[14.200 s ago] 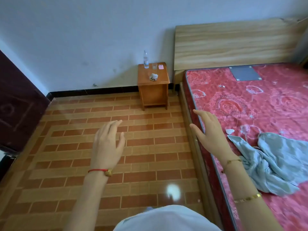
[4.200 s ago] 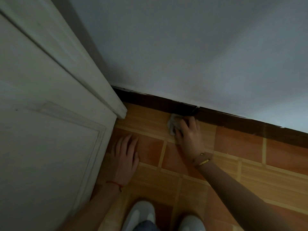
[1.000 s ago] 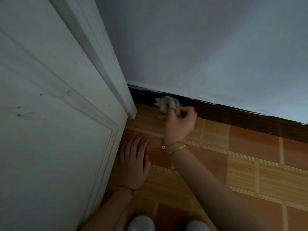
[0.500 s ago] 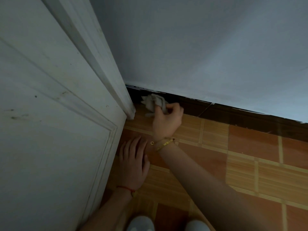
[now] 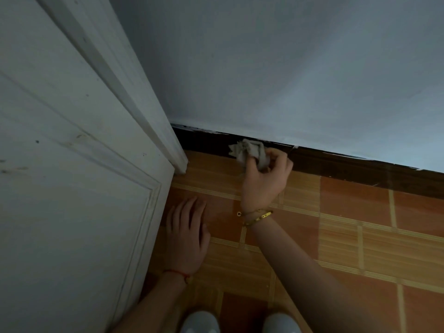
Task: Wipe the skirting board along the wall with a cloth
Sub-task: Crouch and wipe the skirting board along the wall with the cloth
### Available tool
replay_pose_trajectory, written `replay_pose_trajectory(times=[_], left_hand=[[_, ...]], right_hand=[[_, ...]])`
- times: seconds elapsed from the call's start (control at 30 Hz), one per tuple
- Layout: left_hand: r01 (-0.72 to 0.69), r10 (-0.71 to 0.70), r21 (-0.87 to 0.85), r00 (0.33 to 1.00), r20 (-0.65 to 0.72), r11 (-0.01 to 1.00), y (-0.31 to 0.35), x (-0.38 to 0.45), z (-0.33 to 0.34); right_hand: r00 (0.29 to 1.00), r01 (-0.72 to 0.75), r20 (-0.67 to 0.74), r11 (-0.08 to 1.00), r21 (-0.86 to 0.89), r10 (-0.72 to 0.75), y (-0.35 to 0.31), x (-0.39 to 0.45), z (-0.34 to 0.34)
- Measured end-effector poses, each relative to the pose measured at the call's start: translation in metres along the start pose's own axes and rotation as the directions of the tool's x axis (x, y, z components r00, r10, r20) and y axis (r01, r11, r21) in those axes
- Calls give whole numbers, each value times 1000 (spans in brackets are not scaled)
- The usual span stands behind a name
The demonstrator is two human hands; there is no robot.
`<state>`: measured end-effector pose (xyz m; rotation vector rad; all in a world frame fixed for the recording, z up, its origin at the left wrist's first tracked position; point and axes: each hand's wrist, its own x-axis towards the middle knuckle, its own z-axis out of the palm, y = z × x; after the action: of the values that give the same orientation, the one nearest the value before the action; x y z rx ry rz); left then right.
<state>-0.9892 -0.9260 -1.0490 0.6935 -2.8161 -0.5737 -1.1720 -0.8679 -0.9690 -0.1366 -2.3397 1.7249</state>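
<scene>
A dark brown skirting board (image 5: 348, 165) runs along the foot of the pale wall, from the door frame on the left to the right edge. My right hand (image 5: 265, 179) grips a small crumpled grey cloth (image 5: 249, 151) and holds it against the board, a short way right of the door frame. My left hand (image 5: 186, 234) lies flat on the tiled floor beside the door, fingers straight.
A white panelled door (image 5: 72, 188) and its frame (image 5: 177, 157) fill the left side. Orange and tan floor tiles (image 5: 360, 236) stretch to the right. The toes of two white shoes (image 5: 240, 323) show at the bottom edge.
Over the last second my right hand slid the cloth left toward the door frame, then back to the right along the board. My left hand stayed flat on the floor.
</scene>
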Motion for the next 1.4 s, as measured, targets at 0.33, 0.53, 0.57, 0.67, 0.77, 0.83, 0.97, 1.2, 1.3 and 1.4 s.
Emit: replay_pose_trajectory(times=[0.33,0.53,0.57,0.67,0.77,0.83,0.97,1.2,1.3,1.4], left_hand=[[-6,6,27,1000,6,1000,-2,-1,1],[1,-1,14,1000,19,1000,-1,0,1],[3,-3,12,1000,21,1000,-2,-1,1],[6,-6,6,1000,28,1000,0,0,0],[5,-6,15,1000,24,1000,0,0,0],[3,-3,21,1000,19,1000,-1,-1,0],[-7,7,23,1000,14,1000,0,-1,0],[-12,12,25,1000,-6,1000,0,0,0],[-9,10,33,1000,-8,999,0,0,0],[-6,6,39,1000,-14,999,1,0,0]], right_hand=[[994,-85,78,996,37,82,-17,-18,26],[998,5,57,1000,22,-7,-3,-1,-2],[997,28,68,1000,7,-29,-4,-1,-4],[993,80,83,997,-15,-78,-5,-4,-2],[994,54,100,999,-4,-53,-2,-4,-1],[995,19,100,1000,12,-20,-1,-5,-1],[993,-53,111,994,92,43,-4,-10,1],[994,-101,60,992,82,96,-7,-13,6],[992,-98,84,993,62,92,-10,-18,20],[985,-119,129,991,66,110,-22,-29,39]])
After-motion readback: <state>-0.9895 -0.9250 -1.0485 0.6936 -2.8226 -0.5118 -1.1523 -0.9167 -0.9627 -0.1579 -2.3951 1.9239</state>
